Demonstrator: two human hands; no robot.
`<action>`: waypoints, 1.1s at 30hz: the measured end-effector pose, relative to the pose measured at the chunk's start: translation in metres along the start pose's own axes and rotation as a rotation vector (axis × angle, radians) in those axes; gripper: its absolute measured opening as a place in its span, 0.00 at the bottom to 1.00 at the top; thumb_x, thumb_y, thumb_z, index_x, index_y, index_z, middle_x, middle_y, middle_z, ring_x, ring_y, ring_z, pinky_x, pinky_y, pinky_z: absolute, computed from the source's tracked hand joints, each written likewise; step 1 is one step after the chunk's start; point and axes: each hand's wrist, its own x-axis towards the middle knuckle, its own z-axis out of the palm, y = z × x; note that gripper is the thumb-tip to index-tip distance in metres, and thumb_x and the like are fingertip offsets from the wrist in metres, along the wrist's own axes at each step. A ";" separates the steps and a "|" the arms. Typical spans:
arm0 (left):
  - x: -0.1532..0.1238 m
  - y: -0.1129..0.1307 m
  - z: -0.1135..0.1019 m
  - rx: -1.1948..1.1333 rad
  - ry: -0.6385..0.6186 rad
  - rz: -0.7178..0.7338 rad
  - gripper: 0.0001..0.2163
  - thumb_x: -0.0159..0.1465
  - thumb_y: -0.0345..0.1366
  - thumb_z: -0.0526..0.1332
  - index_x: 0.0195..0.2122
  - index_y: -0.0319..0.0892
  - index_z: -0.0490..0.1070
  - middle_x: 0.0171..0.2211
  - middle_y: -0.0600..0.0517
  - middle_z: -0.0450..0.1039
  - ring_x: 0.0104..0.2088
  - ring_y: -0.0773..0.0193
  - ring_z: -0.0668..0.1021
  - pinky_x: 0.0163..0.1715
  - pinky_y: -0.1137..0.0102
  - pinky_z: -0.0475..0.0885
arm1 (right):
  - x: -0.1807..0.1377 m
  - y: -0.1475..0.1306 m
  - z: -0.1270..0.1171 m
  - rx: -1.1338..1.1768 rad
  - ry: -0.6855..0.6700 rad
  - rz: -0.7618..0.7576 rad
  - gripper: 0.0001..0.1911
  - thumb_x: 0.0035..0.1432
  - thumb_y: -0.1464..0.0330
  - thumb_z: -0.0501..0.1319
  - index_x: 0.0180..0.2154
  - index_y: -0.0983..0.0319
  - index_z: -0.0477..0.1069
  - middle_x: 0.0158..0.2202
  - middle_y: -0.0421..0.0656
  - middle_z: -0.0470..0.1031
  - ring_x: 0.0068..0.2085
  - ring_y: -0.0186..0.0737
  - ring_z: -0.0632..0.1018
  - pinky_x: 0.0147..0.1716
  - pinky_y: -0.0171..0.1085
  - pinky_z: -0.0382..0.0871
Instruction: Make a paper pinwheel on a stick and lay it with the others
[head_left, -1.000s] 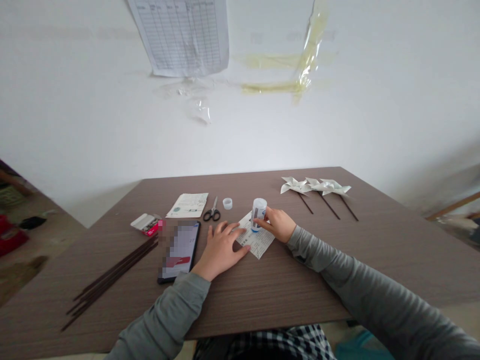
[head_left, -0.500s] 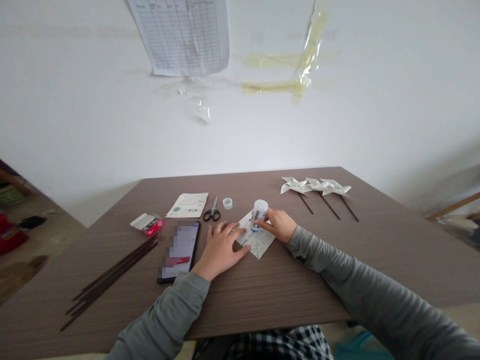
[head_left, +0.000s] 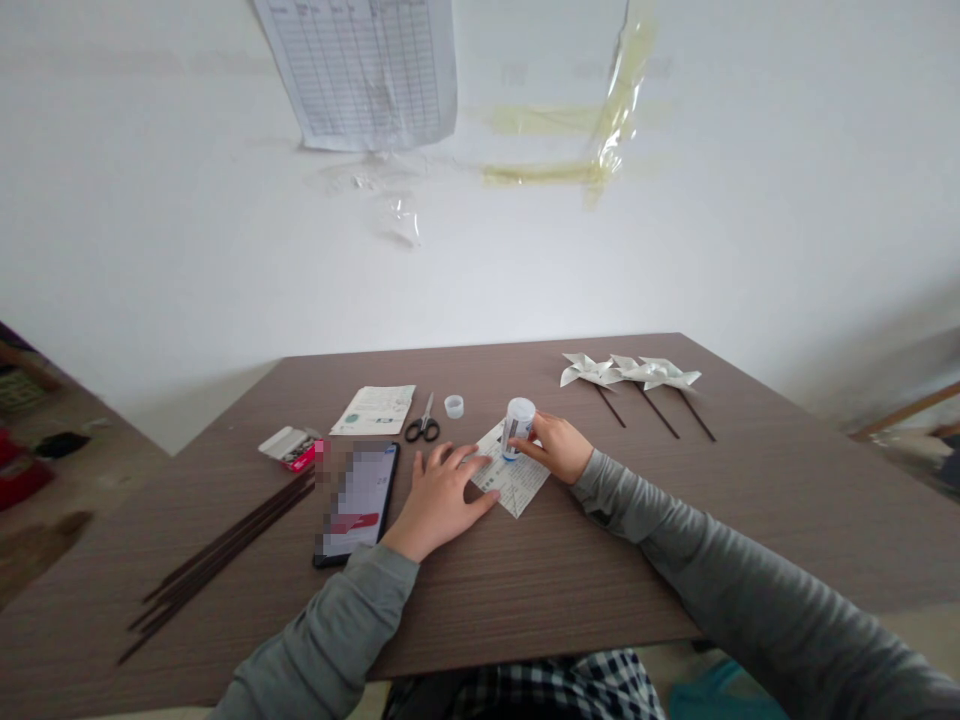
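Observation:
A square of printed paper point(head_left: 517, 490) lies on the table before me, turned cornerwise, with crease or cut lines at its near corner. My left hand point(head_left: 446, 495) rests with fingers spread over its left side. My right hand point(head_left: 555, 445) grips a white glue stick point(head_left: 519, 415), held upright with its lower end down at the paper; the hand and tube hide part of the sheet. A translucent cap point(head_left: 454, 406) sits farther back, beside black-handled scissors point(head_left: 424, 428).
Paper sheets point(head_left: 375, 410) lie behind a phone point(head_left: 360, 500). On the left are a small red-and-white open box point(head_left: 294, 448) and several dark sticks point(head_left: 217, 550). Three paper pinwheels point(head_left: 649, 374) on sticks lie at the back right. The table point(head_left: 540, 610) meets a white wall point(head_left: 480, 290).
Almost everything stays put. The glue stick and right hand have shifted very slightly on the paper; my left hand holds its place.

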 end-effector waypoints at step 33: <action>-0.003 0.000 -0.011 0.104 -0.038 -0.127 0.31 0.88 0.50 0.65 0.91 0.58 0.76 0.94 0.49 0.67 0.95 0.24 0.64 0.93 0.22 0.58 | 0.000 0.002 -0.006 0.099 -0.002 0.047 0.23 0.75 0.45 0.81 0.37 0.51 0.79 0.36 0.44 0.89 0.43 0.57 0.93 0.63 0.59 0.91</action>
